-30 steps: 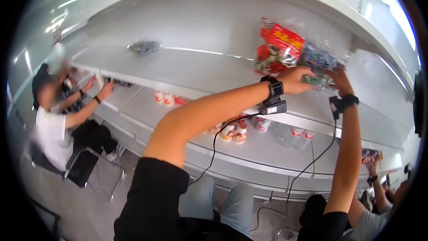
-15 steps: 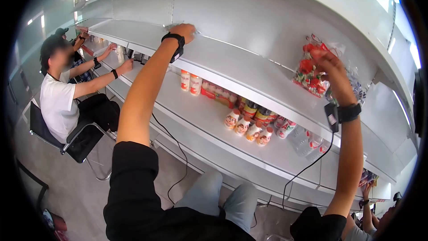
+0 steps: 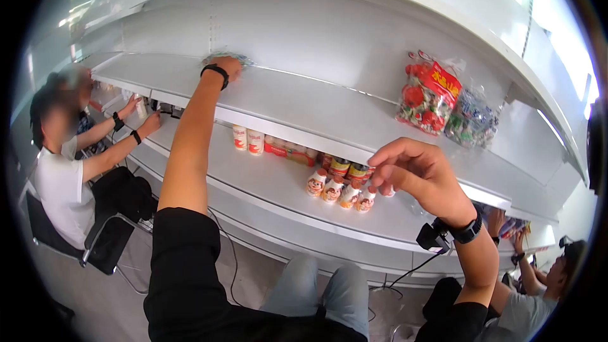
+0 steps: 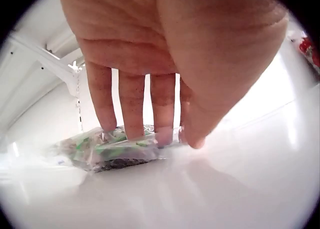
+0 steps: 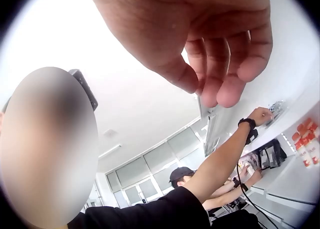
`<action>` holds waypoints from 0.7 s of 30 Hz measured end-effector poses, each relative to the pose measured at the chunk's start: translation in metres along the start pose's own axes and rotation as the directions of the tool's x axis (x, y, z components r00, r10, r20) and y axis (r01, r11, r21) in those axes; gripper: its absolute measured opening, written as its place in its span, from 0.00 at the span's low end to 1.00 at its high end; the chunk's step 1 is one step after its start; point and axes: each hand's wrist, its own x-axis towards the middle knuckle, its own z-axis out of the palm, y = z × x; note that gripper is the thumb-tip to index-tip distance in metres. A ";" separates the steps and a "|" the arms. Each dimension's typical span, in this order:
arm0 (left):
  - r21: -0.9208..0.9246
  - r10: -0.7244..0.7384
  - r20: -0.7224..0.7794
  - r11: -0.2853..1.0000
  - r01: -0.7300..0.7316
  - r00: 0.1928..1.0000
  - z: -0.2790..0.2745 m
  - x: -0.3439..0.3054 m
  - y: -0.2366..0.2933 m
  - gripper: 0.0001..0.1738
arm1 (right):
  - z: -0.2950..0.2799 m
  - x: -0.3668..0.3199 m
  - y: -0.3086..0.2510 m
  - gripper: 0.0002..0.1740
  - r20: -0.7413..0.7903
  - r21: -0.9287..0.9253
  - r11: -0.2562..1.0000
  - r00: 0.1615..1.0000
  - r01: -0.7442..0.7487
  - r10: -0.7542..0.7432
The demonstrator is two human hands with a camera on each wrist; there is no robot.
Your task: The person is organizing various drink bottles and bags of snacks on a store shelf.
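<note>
At the left part of the upper shelf, my left hand (image 3: 227, 68) reaches down onto a small clear packet (image 3: 244, 60). The left wrist view shows this hand (image 4: 175, 54) with nearly straight fingers touching the crinkled packet (image 4: 120, 151), which has green and dark contents and lies flat; the thumb is beside its right end. My right hand (image 3: 418, 174) hangs in the air before the shelf edge, fingers loosely bent, holding nothing. Behind it a red-labelled bag (image 3: 430, 95) leans beside a clear bag with blue print (image 3: 472, 117).
The lower shelf (image 3: 278, 183) holds white-and-red bottles (image 3: 247, 140), a red pack (image 3: 288, 152), several small face-printed bottles (image 3: 332, 190) and dark jars. A seated person in white (image 3: 60, 183) is at the left, others at the right. Cables hang from my wrists.
My left hand has left the bags at the right and moved to the packet at the left. My right hand has come down and away from the bags, which stand beside each other.
</note>
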 end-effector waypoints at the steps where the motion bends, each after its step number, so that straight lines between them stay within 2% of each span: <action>1: 0.024 -0.021 0.018 1.000 0.020 1.000 -0.006 -0.003 0.006 0.11 | 0.003 -0.003 0.003 0.11 -0.002 -0.008 1.000 1.000 0.007 -0.007; 3: 0.074 0.015 -0.055 0.997 -0.011 0.998 -0.009 -0.011 0.017 0.07 | 0.005 -0.010 0.008 0.11 -0.019 -0.030 0.999 1.000 0.022 -0.023; 4: -0.014 0.113 -0.121 0.993 -0.116 0.986 -0.013 -0.014 0.021 0.07 | 0.000 -0.014 0.015 0.15 -0.004 -0.049 0.999 1.000 -0.003 0.003; 5: -0.077 0.125 -0.075 0.988 -0.131 0.989 -0.019 -0.012 0.028 0.06 | -0.003 -0.018 0.022 0.16 -0.002 -0.052 0.999 1.000 0.006 -0.006; 7: -0.242 0.195 -0.100 0.946 -0.214 0.976 -0.043 -0.024 0.062 0.07 | -0.011 -0.022 0.036 0.20 0.015 -0.049 0.998 0.999 0.030 -0.029; 8: -0.316 0.270 -0.162 0.897 -0.309 0.949 -0.056 -0.030 0.080 0.08 | -0.019 -0.024 0.041 0.28 0.038 -0.108 0.994 0.999 0.021 -0.017; 9: -0.386 0.334 -0.224 0.832 -0.398 0.916 -0.069 -0.037 0.103 0.09 | -0.023 -0.025 0.046 0.31 -0.007 -0.134 0.991 1.000 0.003 -0.004; 10: -0.451 0.386 -0.289 0.753 -0.480 0.876 -0.084 -0.048 0.130 0.11 | -0.025 -0.027 0.050 0.35 -0.048 -0.162 0.987 0.999 -0.019 0.011; 11: -0.529 0.399 -0.302 0.685 -0.500 0.866 -0.107 -0.065 0.160 0.13 | -0.029 -0.027 0.055 0.38 -0.086 -0.191 0.981 0.996 -0.044 0.028; 12: -0.721 0.338 -0.134 0.611 -0.326 0.931 -0.135 -0.087 0.194 0.14 | -0.037 -0.027 0.065 0.48 -0.095 -0.165 0.986 0.995 -0.041 0.025; 14: -0.808 0.398 -0.261 0.408 -0.425 0.879 -0.161 -0.101 0.246 0.14 | -0.041 -0.030 0.072 0.54 -0.243 -0.156 0.987 0.970 -0.042 0.003; 16: -0.936 0.332 -0.303 0.071 -0.344 0.893 -0.191 -0.128 0.307 0.13 | -0.046 -0.036 0.077 0.61 -0.351 -0.101 0.995 0.936 -0.022 -0.015; 18: -0.950 0.371 -0.309 -0.164 -0.265 0.876 -0.207 -0.143 0.364 0.14 | -0.054 -0.053 0.071 0.60 -0.425 -0.167 0.986 0.900 0.029 -0.099; 19: -0.940 0.384 -0.328 -0.224 -0.257 0.863 -0.210 -0.147 0.394 0.14 | -0.061 -0.063 0.068 0.59 -0.461 -0.206 0.977 0.876 0.050 -0.142; 20: -0.926 0.394 -0.349 -0.286 -0.247 0.850 -0.214 -0.151 0.422 0.15 | -0.073 -0.073 0.076 0.49 -0.546 -0.129 0.990 0.829 0.061 -0.122; 21: -0.922 0.444 -0.356 -0.308 -0.234 0.822 -0.217 -0.152 0.446 0.15 | -0.087 -0.085 0.076 0.46 -0.560 -0.066 0.995 0.822 0.080 -0.104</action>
